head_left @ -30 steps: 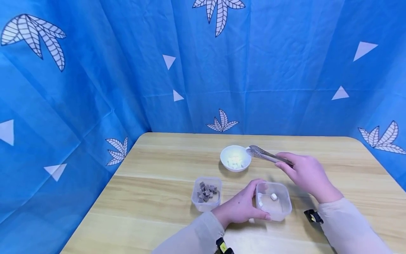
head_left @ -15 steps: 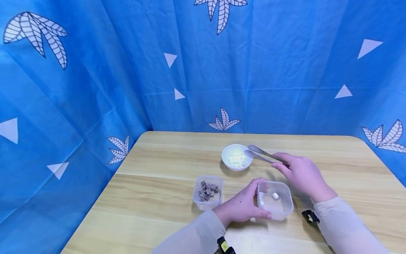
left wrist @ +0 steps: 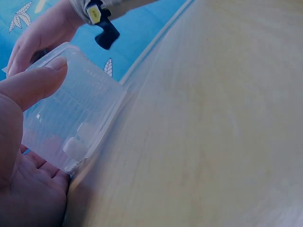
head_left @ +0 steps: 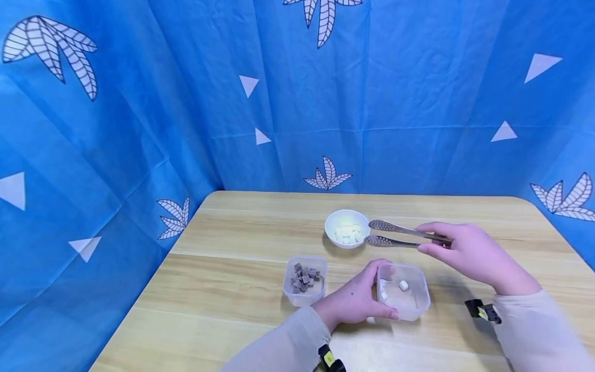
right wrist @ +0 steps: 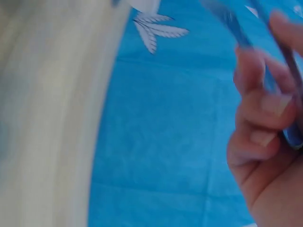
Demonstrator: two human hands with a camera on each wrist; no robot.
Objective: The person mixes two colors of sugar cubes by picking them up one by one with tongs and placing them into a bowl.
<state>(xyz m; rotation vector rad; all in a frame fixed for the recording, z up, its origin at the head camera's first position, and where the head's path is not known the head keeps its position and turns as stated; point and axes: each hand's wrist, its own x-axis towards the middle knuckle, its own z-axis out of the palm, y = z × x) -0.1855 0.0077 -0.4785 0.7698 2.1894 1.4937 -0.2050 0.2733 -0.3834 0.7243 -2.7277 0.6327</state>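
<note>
My left hand (head_left: 355, 299) grips a clear plastic container (head_left: 420, 307) by its left side, thumb and fingers on opposite walls. Inside lie a few small white cubes (head_left: 403, 285), also visible through the wall in the left wrist view. My right hand (head_left: 469, 253) holds metal tongs (head_left: 395, 228) with perforated tips. Their arms are spread, nothing sits between them, and the tips are at the right rim of a white bowl (head_left: 331, 227). Several white cubes (head_left: 347, 233) lie in that bowl. In the right wrist view the fingers (right wrist: 258, 118) curl around the tongs' handle.
A second clear container (head_left: 289, 294) with several brown cubes (head_left: 304, 279) stands left of my left hand. All of it rests on a wooden table (head_left: 209, 289). A blue patterned curtain (head_left: 288, 103) hangs behind the table and along its left side.
My right hand has moved right with the tongs, whose tips have left the space over the bowl for its right rim and spread wider. The left hand and container have stayed in place.
</note>
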